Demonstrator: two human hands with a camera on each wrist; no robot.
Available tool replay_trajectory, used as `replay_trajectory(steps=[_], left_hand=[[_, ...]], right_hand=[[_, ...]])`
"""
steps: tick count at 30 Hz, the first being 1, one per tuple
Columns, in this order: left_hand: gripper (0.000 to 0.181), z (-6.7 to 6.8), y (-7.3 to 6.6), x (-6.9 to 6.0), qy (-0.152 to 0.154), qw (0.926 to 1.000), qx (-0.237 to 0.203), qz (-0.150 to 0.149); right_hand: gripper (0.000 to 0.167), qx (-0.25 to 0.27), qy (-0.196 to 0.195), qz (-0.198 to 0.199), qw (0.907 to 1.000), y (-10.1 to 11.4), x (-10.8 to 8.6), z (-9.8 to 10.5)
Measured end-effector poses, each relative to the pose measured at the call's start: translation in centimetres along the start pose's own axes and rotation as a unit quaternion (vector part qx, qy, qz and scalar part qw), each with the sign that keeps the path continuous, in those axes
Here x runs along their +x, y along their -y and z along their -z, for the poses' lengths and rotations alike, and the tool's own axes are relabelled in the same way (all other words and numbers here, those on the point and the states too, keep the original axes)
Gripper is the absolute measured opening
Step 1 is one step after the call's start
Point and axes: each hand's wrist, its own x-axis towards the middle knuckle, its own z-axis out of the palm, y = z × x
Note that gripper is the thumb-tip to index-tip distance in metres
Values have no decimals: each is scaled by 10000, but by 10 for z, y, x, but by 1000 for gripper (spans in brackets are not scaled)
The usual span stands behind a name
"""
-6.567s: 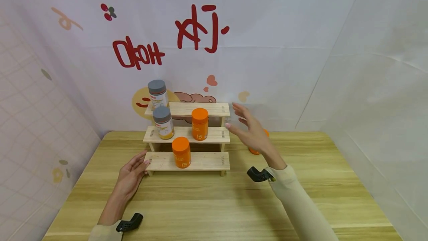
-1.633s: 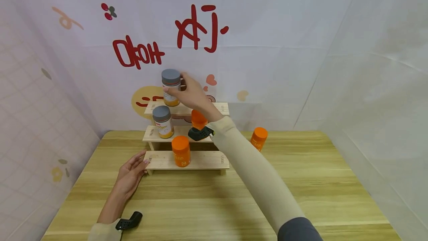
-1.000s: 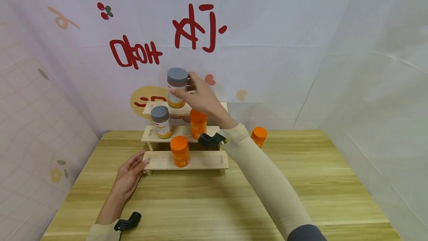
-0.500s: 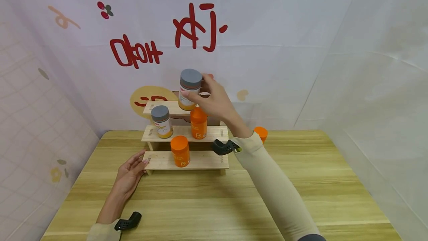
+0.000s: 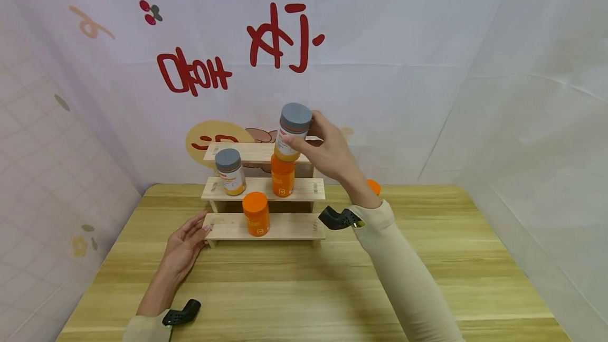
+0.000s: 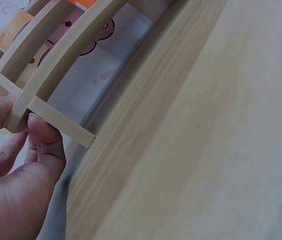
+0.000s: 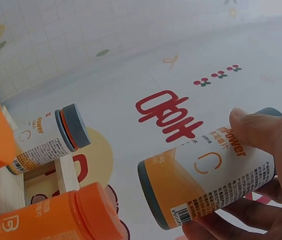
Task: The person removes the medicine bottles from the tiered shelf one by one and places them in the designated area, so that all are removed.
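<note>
My right hand (image 5: 330, 152) holds a grey-lidded supplement jar (image 5: 293, 125), slightly tilted, at the right part of the top step. In the right wrist view, thumb and fingers wrap the jar's white and orange label (image 7: 208, 167). My left hand (image 5: 182, 249) pinches the left end of the lowest step of a three-tier wooden rack (image 5: 296, 226), as the left wrist view shows at the step's end (image 6: 63, 60). A second grey-lidded jar (image 5: 230, 173) and an orange jar (image 5: 283, 181) stand on the middle step. Another orange jar (image 5: 256, 215) stands on the lowest step.
One more orange jar (image 5: 374, 187) stands on the wooden table (image 5: 266, 300) to the right of the rack, mostly hidden by the right arm. A printed cloth backdrop (image 5: 380, 94) rises close behind the rack and along both sides.
The right hand, earlier open right of the rack, has taken the grey-lidded jar from the top step's left end and carried it rightward. The left hand has stayed at the rack.
</note>
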Motion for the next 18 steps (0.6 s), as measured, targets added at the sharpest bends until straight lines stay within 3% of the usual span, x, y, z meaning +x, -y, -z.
replay_trajectory(steps=[18], left_hand=[[64,1,0,-1,50,9999,-49,-115]], right_hand=[[59,126,-273,2,9995,-16,-35,19]])
